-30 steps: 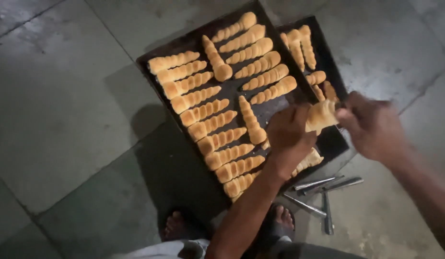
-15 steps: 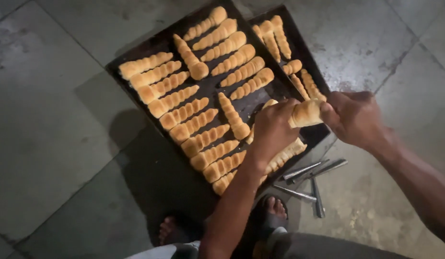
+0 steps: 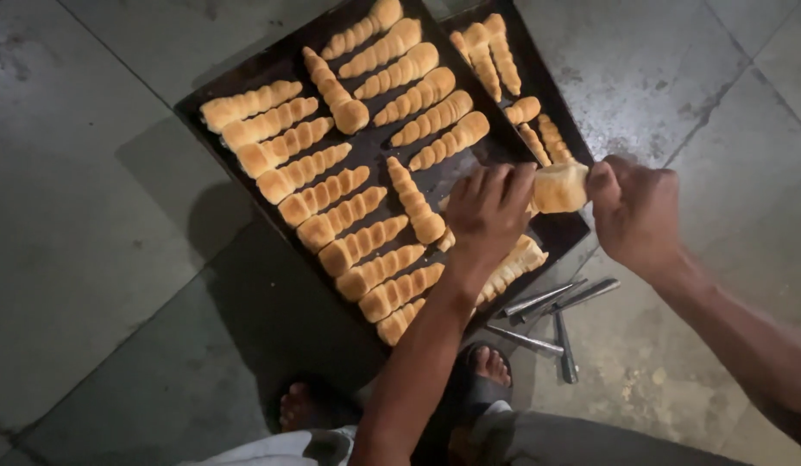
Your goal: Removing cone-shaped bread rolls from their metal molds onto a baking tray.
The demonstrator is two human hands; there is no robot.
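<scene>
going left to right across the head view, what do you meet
bare floor tiles → large dark tray of cone pastries → left hand → pastry held between both hands → right hand → more floor tiles

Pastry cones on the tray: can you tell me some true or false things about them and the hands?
1. Both hands hold one pastry cone between them. True: the left hand and right hand grip it from either side.
2. The big dark tray is sitting on a wooden table. False: it lies on a grey tiled floor.
3. Shiny metal cones lie on the floor beside the tray. True.
4. All the pastries on the tray lie in the same direction. False: two of them lie crosswise between the rows.
5. The person's feet are in closed shoes. False: bare toes show near the tray.
</scene>
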